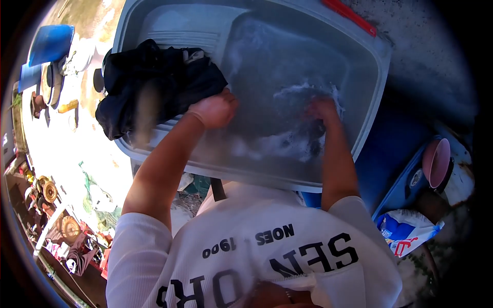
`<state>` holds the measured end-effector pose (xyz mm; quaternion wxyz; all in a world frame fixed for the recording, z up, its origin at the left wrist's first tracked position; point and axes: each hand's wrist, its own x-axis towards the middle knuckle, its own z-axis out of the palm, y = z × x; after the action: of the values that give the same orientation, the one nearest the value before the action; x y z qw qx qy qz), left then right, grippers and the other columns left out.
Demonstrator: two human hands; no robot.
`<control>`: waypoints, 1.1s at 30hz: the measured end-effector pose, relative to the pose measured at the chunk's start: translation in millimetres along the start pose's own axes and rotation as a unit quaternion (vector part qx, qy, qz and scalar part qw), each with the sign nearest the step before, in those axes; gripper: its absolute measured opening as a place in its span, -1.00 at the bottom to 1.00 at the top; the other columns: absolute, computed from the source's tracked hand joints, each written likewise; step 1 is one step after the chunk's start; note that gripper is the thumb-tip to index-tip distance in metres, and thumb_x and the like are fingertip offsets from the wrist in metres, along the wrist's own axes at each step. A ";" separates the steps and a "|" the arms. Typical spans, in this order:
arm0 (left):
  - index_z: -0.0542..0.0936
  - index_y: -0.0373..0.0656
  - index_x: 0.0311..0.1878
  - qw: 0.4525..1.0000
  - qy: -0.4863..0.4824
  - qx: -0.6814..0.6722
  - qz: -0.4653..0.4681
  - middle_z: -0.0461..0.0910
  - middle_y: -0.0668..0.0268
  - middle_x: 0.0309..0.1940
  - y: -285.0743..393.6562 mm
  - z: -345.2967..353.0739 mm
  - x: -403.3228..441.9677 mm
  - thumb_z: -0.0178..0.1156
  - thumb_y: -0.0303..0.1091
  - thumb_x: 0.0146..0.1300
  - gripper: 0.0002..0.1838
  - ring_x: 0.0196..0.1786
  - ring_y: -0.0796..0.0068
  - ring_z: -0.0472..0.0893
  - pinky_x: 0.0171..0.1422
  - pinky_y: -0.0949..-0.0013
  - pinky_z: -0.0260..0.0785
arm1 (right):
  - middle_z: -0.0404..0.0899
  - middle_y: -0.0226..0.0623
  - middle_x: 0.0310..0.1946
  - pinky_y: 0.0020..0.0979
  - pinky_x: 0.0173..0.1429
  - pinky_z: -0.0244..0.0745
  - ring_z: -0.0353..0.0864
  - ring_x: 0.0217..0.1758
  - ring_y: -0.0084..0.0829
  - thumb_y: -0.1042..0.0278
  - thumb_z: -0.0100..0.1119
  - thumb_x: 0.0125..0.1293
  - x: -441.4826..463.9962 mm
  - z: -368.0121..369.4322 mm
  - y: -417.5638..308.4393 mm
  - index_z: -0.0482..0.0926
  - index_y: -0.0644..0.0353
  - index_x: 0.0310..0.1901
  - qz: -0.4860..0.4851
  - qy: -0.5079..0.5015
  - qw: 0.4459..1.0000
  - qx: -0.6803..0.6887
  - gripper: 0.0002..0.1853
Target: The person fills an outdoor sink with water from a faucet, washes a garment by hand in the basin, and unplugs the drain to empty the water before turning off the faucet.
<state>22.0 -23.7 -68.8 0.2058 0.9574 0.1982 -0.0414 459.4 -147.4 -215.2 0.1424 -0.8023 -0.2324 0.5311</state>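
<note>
A grey plastic wash basin (377, 77) with a ridged washboard (179, 37) moulded into its left part stands before me, holding cloudy, sudsy water (277, 66). Bunched dark clothing (159, 77) lies over the washboard and hangs past the left rim. My left hand (214, 109) is closed at the lower right edge of this clothing and grips it. On the basin's right side, my right hand (322, 109) dips into the foamy water; its fingers are blurred and partly hidden. A dark patch shows in the water below that hand, too unclear to name.
A red strip (352, 15) lies along the far right rim. To the right stand a blue barrel (395, 149), a pink bowl (436, 162) and a white-and-blue plastic bag (408, 231). Blue containers (51, 45) and assorted clutter (67, 226) are on the sunlit ground at left.
</note>
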 end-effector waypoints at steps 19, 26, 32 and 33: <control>0.60 -0.15 -0.21 1.000 0.007 -0.016 -0.012 0.61 0.14 -0.22 1.3 -4.8 1.2 0.24 -0.34 0.20 -0.86 0.02 0.13 0.59 0.21 0.18 0.45 | 0.72 -0.29 -0.10 -0.25 0.10 0.58 0.70 -0.04 -0.31 0.15 0.27 0.42 -73.6 116.8 -29.7 0.68 0.23 0.10 -0.125 -0.257 0.955 -0.076 -0.64; 0.59 -0.17 -0.20 1.000 -0.005 -0.020 -0.010 0.61 0.14 -0.21 -2.2 -1.2 1.6 0.23 -0.34 0.21 -0.85 0.05 0.12 0.58 0.20 0.17 0.47 | 0.74 -0.19 -0.23 -0.29 -0.02 0.60 0.74 -0.19 -0.30 0.15 0.29 0.37 -4.8 -1.9 -58.6 0.71 0.17 -0.06 -0.215 0.195 0.936 -0.200 -0.71; 0.59 -0.17 -0.21 1.000 -0.001 -0.026 -0.013 0.61 0.14 -0.22 0.2 -3.0 0.5 0.23 -0.34 0.21 -0.86 0.05 0.11 0.58 0.18 0.18 0.48 | 0.69 -0.19 -0.02 -0.14 0.14 0.58 0.70 0.03 -0.16 0.17 0.34 0.28 -57.2 70.2 -103.6 0.67 -0.01 0.03 -0.286 0.103 0.898 -0.317 -0.69; 0.58 -0.17 -0.21 0.999 -0.002 -0.031 -0.017 0.61 0.14 -0.22 0.3 -2.4 0.1 0.23 -0.34 0.21 -0.86 0.05 0.11 0.58 0.18 0.18 0.48 | 0.66 -0.19 0.02 -0.11 0.17 0.57 0.68 0.08 -0.12 0.18 0.34 0.27 -60.5 81.0 -98.3 0.65 -0.01 0.06 -0.275 0.124 0.890 -0.343 -0.67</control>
<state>22.2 -23.0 -66.5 0.2352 0.9468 0.2157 -0.0403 343.4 -96.9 -152.9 0.0265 -0.7644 -0.5920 0.2542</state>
